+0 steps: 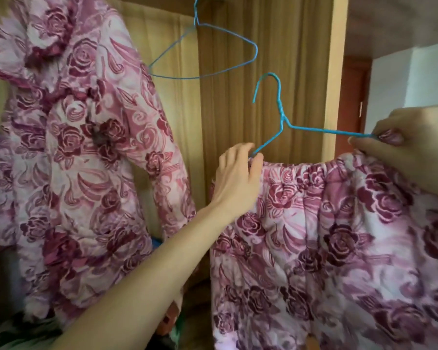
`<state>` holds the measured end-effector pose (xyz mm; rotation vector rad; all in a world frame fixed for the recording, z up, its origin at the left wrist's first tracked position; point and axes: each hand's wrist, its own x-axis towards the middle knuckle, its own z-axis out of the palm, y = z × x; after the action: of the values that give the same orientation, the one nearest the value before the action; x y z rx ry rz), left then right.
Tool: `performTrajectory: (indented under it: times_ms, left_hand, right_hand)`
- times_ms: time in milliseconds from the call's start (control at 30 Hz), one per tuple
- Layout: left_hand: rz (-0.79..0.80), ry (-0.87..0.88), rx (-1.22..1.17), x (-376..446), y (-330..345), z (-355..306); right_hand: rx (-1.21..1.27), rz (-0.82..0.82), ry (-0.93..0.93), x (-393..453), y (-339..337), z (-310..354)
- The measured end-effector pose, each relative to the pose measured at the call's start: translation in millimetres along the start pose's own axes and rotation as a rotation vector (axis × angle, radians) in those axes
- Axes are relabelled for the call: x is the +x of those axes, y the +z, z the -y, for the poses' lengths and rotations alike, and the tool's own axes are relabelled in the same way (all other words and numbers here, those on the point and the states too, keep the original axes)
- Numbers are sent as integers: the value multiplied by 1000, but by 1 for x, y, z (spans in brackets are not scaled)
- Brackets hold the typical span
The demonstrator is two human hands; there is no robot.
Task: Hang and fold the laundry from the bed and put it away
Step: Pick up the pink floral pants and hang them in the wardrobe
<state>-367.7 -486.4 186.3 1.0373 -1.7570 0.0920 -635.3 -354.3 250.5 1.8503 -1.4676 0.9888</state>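
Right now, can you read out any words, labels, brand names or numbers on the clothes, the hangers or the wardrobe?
None: no readable text shows in this view.
Pink rose-patterned quilted jacket: print only, no label visible.
Pink rose-patterned quilted trousers: no tag showing at the waistband.
Blue wire hangers: bare wire.
Wooden wardrobe panel: plain grain.

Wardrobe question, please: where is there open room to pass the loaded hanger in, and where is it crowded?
Free: the gap between the hung floral jacket and the wardrobe's wooden side panel, below the empty blue hanger. Crowded: the left, filled by that jacket, and the lower right, where the floral trousers hang from the held hanger.
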Motion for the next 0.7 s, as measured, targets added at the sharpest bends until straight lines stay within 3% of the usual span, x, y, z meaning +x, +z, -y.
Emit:
performTrajectory:
  times_ms: [67,333,700]
  left_hand:
    - [-22,2,17,8,-3,-5]
    - [-41,-3,79,57,-25,-6]
    - [-266,45,93,170,-91,-10]
  right_hand:
    - [-58,-135,-64,19,1,24]
    - [-123,-193,-5,97,-7,68]
    - [-101,-348,38,204,-26,114]
